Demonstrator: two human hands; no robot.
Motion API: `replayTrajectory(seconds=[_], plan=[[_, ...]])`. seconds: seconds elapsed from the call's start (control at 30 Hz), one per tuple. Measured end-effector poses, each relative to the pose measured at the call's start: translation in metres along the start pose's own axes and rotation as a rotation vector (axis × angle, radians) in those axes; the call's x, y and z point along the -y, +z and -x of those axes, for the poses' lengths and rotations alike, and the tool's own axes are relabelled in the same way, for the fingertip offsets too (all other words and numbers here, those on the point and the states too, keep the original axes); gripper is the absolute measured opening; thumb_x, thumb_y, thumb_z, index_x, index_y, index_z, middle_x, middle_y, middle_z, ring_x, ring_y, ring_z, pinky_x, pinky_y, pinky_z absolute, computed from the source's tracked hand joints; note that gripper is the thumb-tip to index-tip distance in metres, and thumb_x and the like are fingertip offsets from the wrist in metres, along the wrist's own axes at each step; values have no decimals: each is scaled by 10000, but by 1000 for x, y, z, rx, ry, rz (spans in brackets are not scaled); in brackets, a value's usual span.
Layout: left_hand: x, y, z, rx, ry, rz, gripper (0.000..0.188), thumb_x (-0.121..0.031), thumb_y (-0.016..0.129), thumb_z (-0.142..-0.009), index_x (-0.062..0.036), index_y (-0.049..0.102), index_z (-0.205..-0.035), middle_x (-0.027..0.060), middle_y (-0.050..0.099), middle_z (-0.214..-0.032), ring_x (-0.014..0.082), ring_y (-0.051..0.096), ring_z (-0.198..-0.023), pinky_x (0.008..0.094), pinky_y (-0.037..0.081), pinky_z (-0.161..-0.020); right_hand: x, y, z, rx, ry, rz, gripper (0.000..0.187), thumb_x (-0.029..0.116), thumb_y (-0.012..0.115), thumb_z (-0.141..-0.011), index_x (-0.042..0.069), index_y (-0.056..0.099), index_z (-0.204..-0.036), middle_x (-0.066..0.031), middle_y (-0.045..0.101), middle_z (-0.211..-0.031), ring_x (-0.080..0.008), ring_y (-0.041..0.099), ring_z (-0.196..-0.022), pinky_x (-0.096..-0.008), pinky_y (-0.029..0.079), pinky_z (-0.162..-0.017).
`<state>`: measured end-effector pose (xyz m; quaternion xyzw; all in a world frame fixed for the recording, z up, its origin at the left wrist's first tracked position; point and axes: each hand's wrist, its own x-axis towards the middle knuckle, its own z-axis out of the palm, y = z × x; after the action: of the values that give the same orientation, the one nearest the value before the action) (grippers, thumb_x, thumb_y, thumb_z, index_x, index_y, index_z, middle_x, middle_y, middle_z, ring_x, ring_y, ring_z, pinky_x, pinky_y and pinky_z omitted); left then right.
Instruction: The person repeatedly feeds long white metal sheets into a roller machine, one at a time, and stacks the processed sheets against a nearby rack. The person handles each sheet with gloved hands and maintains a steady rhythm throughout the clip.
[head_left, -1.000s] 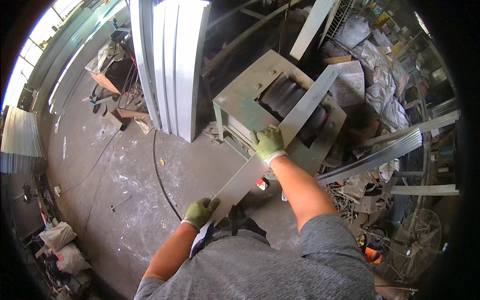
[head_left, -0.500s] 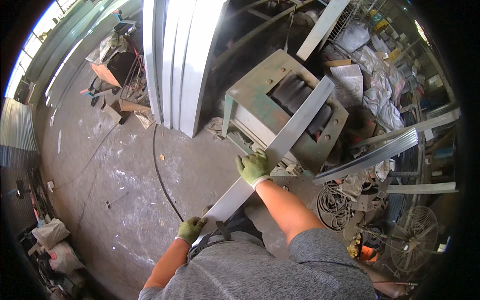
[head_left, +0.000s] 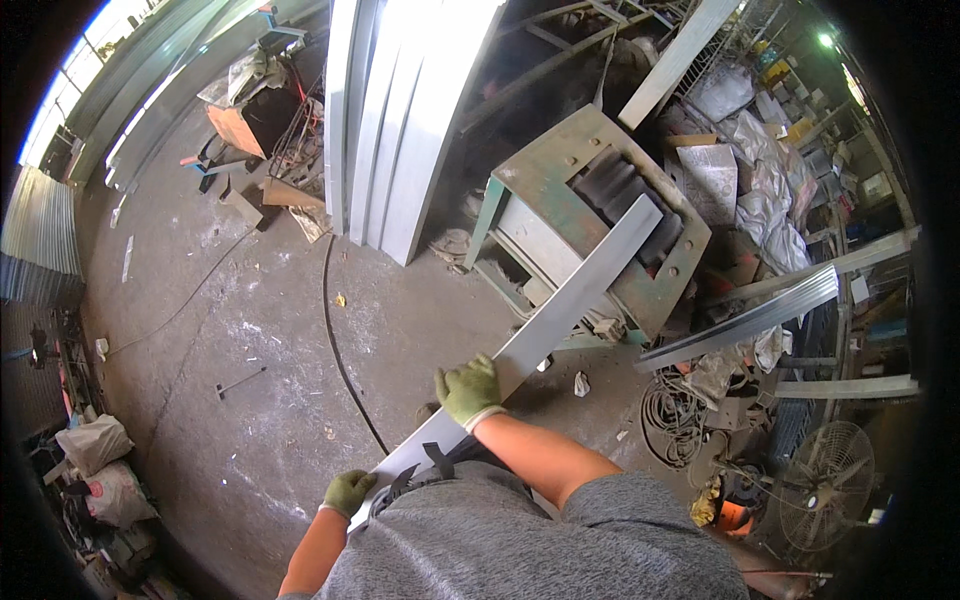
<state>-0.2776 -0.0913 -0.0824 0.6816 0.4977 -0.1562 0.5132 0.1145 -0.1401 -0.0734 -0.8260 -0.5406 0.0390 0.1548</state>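
A long, flat, pale grey metal bar (head_left: 560, 301) runs slantwise from my waist up toward the machine. My left hand (head_left: 349, 492), in a green glove, is closed on its near end beside my hip. Farther along, my right hand (head_left: 468, 391), gloved alike, grips the bar's edge, with part of the fingers hidden. The bar's far end lies over the dark ribbed rollers (head_left: 612, 190) in the top of a worn green metal machine (head_left: 545, 177); whether it touches them I cannot tell.
Tall pale metal profiles (head_left: 412, 150) stand left of the machine. A black cable (head_left: 334, 335) crosses the floor. To the right are a curved metal strip (head_left: 745, 318), a coiled hose (head_left: 672, 425) and a round fan (head_left: 828, 485). White sacks (head_left: 95, 443) lie at lower left.
Both hands and the bar have shifted down and left, toward my body. The bar's far end has drawn back from the machine's far side to over the rollers. The view has shifted slightly.
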Motion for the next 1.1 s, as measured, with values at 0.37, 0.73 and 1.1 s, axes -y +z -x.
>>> replayTrajectory(seconds=[0.37, 0.73, 1.1], plan=[[-7, -24, -7, -22, -88, -127, 500, -519, 683, -1029, -50, 818, -1136, 210, 811, -1095, 351, 773, -1041, 447, 573, -952, -2, -3, -2, 86, -183, -30, 406, 362, 631, -1004, 119, 758, -705, -103, 750, -771, -352, 700, -885, -552, 441, -1071], [-245, 11, -80, -75, 150, -218, 663, -693, 549, -1041, -84, 810, -1072, 251, 778, -1053, 473, 733, -1059, 545, 559, -899, -207, -94, -126, -87, -205, 84, 479, 373, 601, -1002, 118, 749, -625, -135, 707, -661, -386, 689, -818, -575, 455, -964], [26, -29, 30, -218, -28, -42, 527, -601, 758, -957, -84, 845, -1010, 179, 812, -906, 327, 804, -875, 448, 609, -814, 10, -28, 1, 73, -330, -363, 231, 341, 687, -982, 142, 789, -1044, -70, 759, -1113, -300, 682, -1134, -509, 464, -1132]])
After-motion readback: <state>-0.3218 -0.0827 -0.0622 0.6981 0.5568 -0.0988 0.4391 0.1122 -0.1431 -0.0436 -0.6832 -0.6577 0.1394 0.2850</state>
